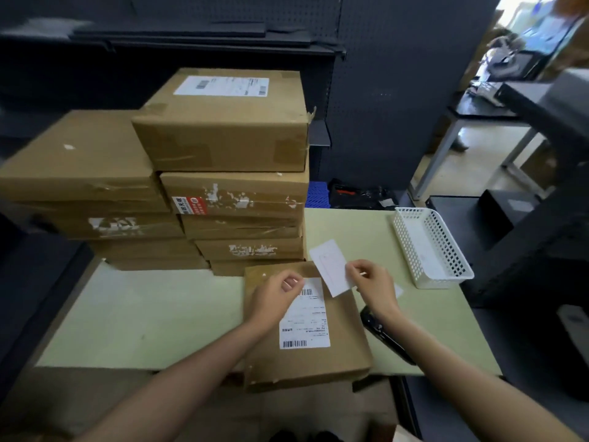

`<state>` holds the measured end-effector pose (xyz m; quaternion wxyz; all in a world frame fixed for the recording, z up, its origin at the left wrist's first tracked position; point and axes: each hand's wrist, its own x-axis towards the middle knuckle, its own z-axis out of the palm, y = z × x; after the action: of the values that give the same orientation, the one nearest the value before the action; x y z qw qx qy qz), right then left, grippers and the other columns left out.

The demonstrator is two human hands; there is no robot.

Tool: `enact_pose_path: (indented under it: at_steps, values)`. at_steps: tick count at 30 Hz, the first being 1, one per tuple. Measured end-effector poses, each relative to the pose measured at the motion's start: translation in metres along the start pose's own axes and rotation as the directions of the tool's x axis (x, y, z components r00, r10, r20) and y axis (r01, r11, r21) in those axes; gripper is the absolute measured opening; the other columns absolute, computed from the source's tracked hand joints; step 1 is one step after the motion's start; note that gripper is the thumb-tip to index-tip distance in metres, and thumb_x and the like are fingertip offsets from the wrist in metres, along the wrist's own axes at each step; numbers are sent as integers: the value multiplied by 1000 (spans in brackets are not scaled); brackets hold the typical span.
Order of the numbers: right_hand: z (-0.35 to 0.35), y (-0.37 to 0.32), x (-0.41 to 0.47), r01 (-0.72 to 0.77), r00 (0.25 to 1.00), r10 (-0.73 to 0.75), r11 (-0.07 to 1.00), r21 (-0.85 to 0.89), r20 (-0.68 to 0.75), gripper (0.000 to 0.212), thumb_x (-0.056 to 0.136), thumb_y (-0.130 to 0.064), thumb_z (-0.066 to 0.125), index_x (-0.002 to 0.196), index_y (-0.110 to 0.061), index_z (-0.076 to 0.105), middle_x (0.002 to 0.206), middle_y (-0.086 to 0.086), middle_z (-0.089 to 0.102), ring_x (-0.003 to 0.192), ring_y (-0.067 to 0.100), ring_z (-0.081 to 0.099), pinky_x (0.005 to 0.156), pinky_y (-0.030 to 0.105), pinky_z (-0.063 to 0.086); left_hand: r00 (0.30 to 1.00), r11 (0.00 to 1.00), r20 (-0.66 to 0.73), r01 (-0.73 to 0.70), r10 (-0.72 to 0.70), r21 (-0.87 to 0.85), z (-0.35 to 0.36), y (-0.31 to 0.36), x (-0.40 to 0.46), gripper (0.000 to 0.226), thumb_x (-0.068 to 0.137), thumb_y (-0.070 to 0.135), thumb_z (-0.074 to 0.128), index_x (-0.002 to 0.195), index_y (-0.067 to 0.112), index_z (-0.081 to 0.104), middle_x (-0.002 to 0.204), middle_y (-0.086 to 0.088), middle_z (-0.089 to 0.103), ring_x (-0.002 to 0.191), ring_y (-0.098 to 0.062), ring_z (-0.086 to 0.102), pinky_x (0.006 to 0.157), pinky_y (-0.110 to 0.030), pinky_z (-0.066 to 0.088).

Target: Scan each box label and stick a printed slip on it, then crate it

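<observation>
flat cardboard box lies on the pale green table, near edge overhanging the table front. white shipping label on its top; upper left corner of the label hidden behind the left hand. left hand hovers over the box, fingers curled with thumb and forefinger close together; whether they pinch anything is too blurred to tell. right hand pinches a white slip by its right edge, slip tilted, above the box's far right corner; print on it faint, unreadable. dark scanner lies on the table right of the box, partly hidden under the right forearm. white mesh basket at the table's right rear. two stacks of boxes behind, left stack cut by the frame edge.
</observation>
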<state>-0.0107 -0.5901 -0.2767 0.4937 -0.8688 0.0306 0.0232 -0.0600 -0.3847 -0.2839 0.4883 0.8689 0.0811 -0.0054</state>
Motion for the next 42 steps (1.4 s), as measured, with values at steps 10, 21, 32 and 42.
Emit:
enact_pose_path:
  at_steps: [10,21,32,42]
  values:
    - [14,-37,-32,55,997,-61,990,128,40,17,90,-23,62,80,-34,71,77,-15,72,71,1,63,68,29,53,999,953,-35,-8,-3,-303,-11,21,4,21,91,13,62,70,18,62,63,3,63,54,3,54,61,-19,44]
    - [6,-39,-34,-47,992,18,973,226,128,15,89,-18,62,80,-16,74,72,-3,70,62,6,57,67,25,43,990,940,-139,-44,-3,-339,-37,15,16,22,92,11,60,69,15,61,61,2,60,51,3,51,59,-14,41]
    - [13,-46,-30,-22,975,-29,974,226,220,13,89,-15,66,81,-9,74,70,4,64,59,7,51,59,15,41,995,958,-99,-60,33,-279,-42,12,14,18,92,11,60,74,15,64,67,7,63,57,5,55,60,-12,43]
    - [16,-56,-27,-17,973,-39,970,241,227,10,88,-11,67,84,-7,75,74,10,63,62,10,50,55,11,43,995,972,-71,-87,73,-218,-43,11,15,20,91,18,62,72,24,63,66,12,64,62,2,57,66,-19,45]
